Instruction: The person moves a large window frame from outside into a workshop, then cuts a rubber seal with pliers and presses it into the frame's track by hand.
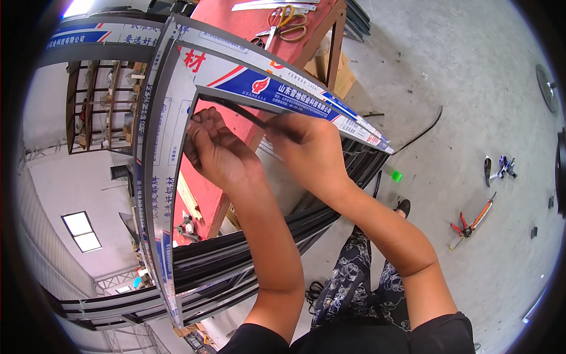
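A grey aluminium window frame [158, 141], covered in white and blue printed film, stands tilted before me. A thin black rubber strip [243, 113] runs slantwise from the inner upper corner of the frame to my right hand [309, 147]. That hand is closed round the strip, its fingers partly smeared by motion. My left hand [224, 153] is at the inner edge of the upright bar, just below the corner. Its fingers are curled and pressed together; what they pinch, if anything, is hidden. Past the frame's right tip, a black strip [421, 130] curves over the floor.
Behind the frame stands a red-topped table [236, 26] with scissors [277, 26] on it. Dark stacked profiles [236, 259] lie below the opening. On the floor to the right are a caulking gun [473, 223], a black tool [487, 171] and a green piece [397, 176].
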Tool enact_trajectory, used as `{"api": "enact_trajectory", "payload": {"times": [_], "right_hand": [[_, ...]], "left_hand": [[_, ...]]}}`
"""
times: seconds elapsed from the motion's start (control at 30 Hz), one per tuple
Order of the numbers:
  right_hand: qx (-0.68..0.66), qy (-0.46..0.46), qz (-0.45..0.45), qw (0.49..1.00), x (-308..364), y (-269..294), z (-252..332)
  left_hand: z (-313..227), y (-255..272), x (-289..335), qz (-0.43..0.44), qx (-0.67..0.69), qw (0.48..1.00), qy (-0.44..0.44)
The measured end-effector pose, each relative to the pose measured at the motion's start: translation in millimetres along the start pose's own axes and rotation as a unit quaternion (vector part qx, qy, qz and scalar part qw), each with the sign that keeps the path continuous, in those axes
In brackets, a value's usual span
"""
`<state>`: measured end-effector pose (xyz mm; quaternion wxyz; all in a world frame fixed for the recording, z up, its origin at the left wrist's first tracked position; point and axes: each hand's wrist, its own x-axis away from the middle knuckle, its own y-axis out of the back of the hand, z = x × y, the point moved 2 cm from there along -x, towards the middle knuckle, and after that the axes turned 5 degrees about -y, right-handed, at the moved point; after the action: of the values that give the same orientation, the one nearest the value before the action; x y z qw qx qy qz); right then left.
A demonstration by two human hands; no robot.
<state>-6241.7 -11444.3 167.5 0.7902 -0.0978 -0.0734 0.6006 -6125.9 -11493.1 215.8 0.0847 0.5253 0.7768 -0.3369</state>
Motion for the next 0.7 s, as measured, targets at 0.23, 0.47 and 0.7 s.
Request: {"api": "enact_trajectory", "payload": {"times": [0.23,0.47,0.7], "right_hand": [[-0.007,0.003,-0.025,1.0,1,-4,-3],[-0.009,0.01,-0.019,1.0,0,-2,-4],[0.018,0.028,-0.032,0.999,3,-5,-3]], "left_hand": [[0,-1,4,-0.028,-0.074,0.997,0.009],[7,-26,-2,0.019,-0.103,0.994,0.018],[22,-27,-8,-0.014,-0.176,0.976,-0.125]]}}
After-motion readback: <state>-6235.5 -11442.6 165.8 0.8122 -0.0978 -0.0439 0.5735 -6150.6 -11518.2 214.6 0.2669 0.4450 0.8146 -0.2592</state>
